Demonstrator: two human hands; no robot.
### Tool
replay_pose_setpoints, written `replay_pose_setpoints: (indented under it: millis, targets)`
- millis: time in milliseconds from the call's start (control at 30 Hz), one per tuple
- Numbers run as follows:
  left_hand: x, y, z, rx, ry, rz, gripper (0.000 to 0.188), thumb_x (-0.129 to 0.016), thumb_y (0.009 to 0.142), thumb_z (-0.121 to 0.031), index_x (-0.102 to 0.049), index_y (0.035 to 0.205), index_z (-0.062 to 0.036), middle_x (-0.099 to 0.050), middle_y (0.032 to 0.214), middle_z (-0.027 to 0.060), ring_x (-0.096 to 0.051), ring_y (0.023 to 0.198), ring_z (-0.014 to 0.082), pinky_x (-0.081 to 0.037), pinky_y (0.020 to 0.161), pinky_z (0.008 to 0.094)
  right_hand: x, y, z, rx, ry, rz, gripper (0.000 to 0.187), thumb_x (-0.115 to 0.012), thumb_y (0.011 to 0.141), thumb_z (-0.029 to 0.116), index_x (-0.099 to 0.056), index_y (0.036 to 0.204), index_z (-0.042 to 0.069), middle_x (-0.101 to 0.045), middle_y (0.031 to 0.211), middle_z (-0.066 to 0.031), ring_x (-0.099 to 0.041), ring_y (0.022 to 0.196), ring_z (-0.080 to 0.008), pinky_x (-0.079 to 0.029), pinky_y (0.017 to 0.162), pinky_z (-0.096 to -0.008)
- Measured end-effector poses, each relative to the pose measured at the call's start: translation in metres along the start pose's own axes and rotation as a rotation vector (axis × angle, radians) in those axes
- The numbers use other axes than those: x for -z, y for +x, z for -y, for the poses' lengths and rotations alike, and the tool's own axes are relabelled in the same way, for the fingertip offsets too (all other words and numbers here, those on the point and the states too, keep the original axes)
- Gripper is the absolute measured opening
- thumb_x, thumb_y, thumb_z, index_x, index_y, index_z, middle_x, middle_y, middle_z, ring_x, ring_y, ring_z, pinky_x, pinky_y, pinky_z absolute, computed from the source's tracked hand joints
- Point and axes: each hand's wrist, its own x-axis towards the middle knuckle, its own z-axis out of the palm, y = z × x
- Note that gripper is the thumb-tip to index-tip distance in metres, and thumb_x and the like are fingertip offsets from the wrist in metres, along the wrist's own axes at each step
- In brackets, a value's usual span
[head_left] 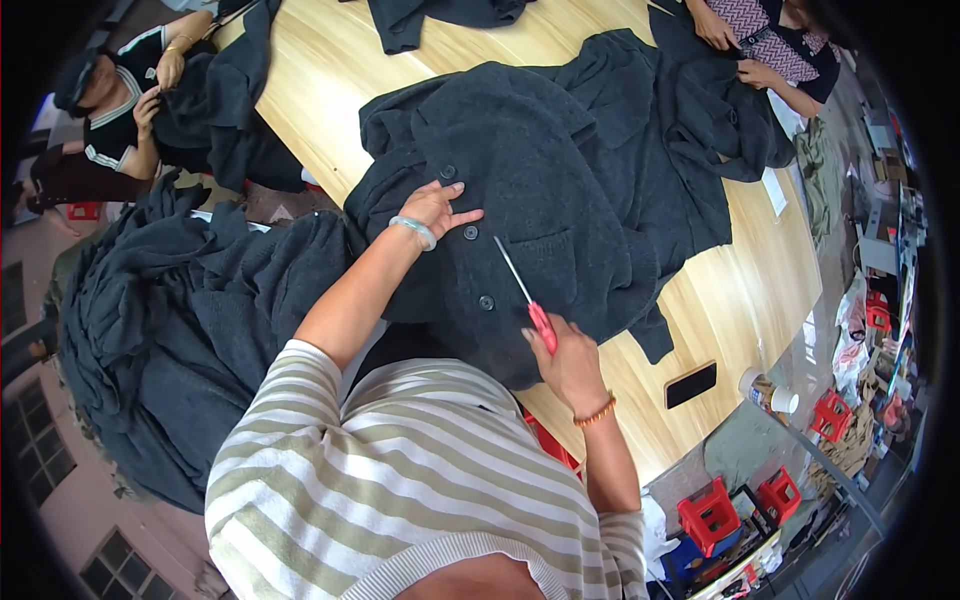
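The pale wood-grain bench (320, 95) fills the upper centre of the frame and runs down to the lower right. Red plastic stools (709, 515) stand beyond its edge at lower right. A co-worker (118, 112) handles dark cloth at upper left; another co-worker (800, 55) does likewise at upper right.

A charcoal knitted cardigan (520, 130) is spread at the centre of the frame, with dark buttons (486, 302) down its front and a patch pocket (545, 262) right of them. The left hand (436, 208) rests on the cardigan with fingers parted, near the upper and middle buttons; nothing is seen gripped. The right hand (567, 358), below the pocket, grasps the red handle of a slender metal tool (541, 326), its shaft pointing to the upper left over the cardigan. Whether the tip touches the fabric cannot be determined.

A heap of dark garments (200, 320) occupies the left of the frame. A black phone (691, 385) lies on the bench at lower right.
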Motion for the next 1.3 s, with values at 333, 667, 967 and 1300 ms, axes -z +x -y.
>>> replay_pose_setpoints:
  millis: [333,667,967,1300]
  targets:
    - [0.009,-0.013,0.010,0.172,0.168,-0.088,0.027,-0.053,0.097,-0.016,-0.050,0.118,0.0021,-0.064,0.110,0.0108,-0.066,0.098,0.0274,-0.056,0.086,0.0526,-0.002,0.047,-0.001,0.064,0.025,0.094,0.035,-0.060,0.090,0.031,-0.062,0.086,-0.004,-0.062,0.075,-0.0276,-0.061,0.075,-0.0452,-0.048,0.070,-0.0482]
    - [0.003,-0.048,0.039,0.230,0.184,-0.034,0.026,-0.069,0.088,-0.015,-0.045,0.088,-0.0051,-0.051,0.083,0.0058,-0.061,0.080,0.0183,-0.060,0.080,0.0475,0.008,-0.045,-0.025,-0.137,-0.025,0.246,0.036,-0.061,0.089,0.034,-0.061,0.090,-0.001,-0.062,0.074,-0.0270,-0.061,0.076,-0.0451,-0.048,0.071,-0.0486]
    - [0.022,-0.087,0.105,0.241,0.407,0.033,0.024,-0.070,0.084,-0.005,-0.047,0.090,-0.0037,-0.056,0.095,0.0074,-0.063,0.086,0.0184,-0.062,0.073,0.0400,0.001,-0.102,-0.037,-0.203,-0.067,0.356,0.035,-0.059,0.089,0.031,-0.063,0.090,-0.004,-0.063,0.074,-0.0271,-0.062,0.075,-0.0442,-0.049,0.074,-0.0483]
    - [0.028,-0.106,0.157,0.403,0.410,0.040,0.015,-0.068,0.085,-0.002,-0.057,0.094,0.0031,-0.063,0.093,0.0108,-0.066,0.089,0.0224,-0.061,0.075,0.0441,0.001,-0.115,-0.031,-0.204,-0.062,0.414,0.031,-0.059,0.088,0.029,-0.062,0.092,-0.002,-0.064,0.078,-0.0273,-0.063,0.078,-0.0434,-0.050,0.074,-0.0494]
